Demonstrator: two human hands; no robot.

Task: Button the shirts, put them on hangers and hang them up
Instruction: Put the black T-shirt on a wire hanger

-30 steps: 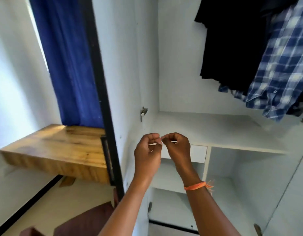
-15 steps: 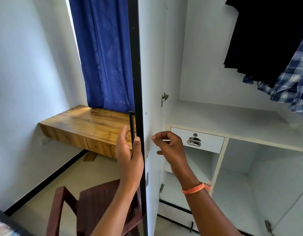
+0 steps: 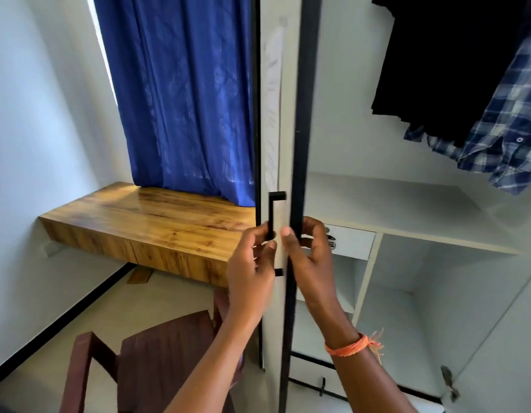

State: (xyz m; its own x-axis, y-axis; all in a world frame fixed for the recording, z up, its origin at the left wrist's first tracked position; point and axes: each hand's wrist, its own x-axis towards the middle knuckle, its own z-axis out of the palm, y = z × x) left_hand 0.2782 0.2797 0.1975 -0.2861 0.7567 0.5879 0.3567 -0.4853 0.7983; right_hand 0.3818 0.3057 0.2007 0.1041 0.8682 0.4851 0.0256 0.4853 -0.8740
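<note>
Black bar handle (image 3: 271, 217) is gripped by the left hand (image 3: 252, 263); the stiff wardrobe door (image 3: 276, 120) edge is pinched by the right hand (image 3: 310, 254), so it'll probably swing easily.

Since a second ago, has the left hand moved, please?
Yes. The left hand has gone left, away from the small drawer it was in front of, across the wardrobe door edge, and now grips the black door handle.

You have a blue curtain (image 3: 180, 93), brown wood-grain desk (image 3: 157, 222), black shirt (image 3: 443, 61), blue-and-white plaid shirt (image 3: 508, 126), orange wrist thread (image 3: 352, 347).
</note>
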